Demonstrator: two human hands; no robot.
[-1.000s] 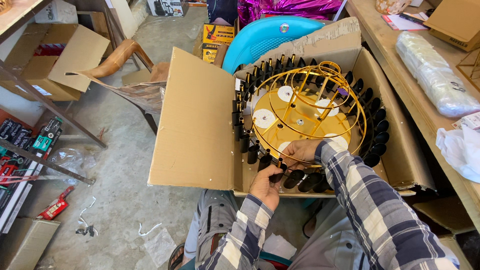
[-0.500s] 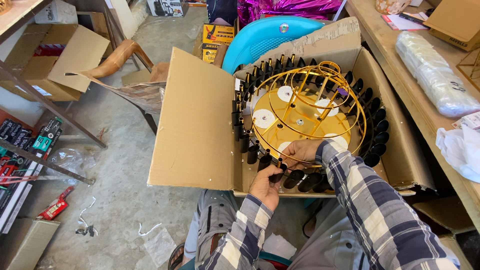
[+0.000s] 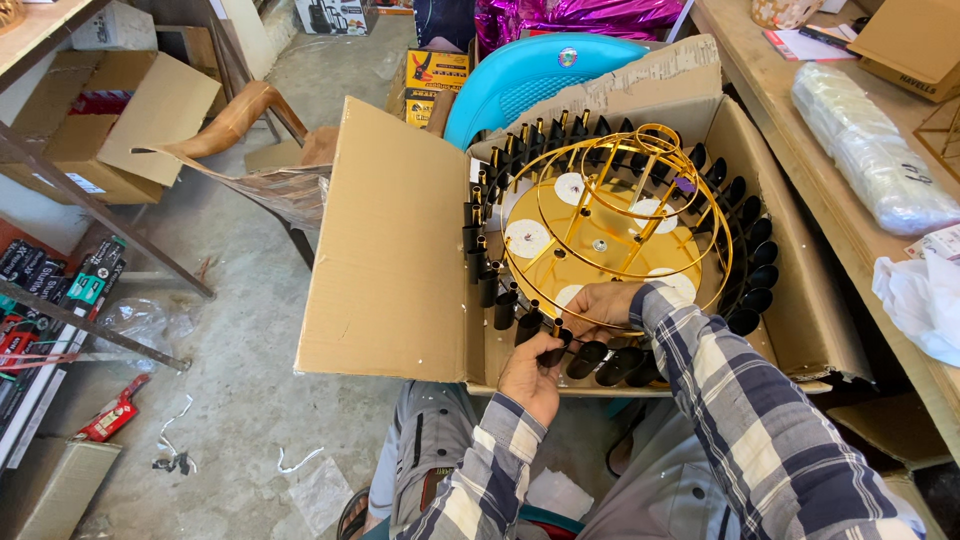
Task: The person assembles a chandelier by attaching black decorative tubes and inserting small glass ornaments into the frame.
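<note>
Head view, gold lamp frame [image 3: 610,225], cardboard box [image 3: 390,250]

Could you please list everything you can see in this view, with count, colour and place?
Light fixture frame: one, gold rings ringed by black tubes, inside the open box.
Cardboard box: one, brown, flaps open, centre.
Plastic chair: one, light blue, behind the box.
Second cardboard box: one, brown, open, upper left.
Wrapped bundle: one, white, on the wooden bench at right.
Red tool: one, floor at lower left.
Left hand: grips a black tube at the frame's near edge.
Right hand: rests on the gold ring, plaid sleeve.
</note>
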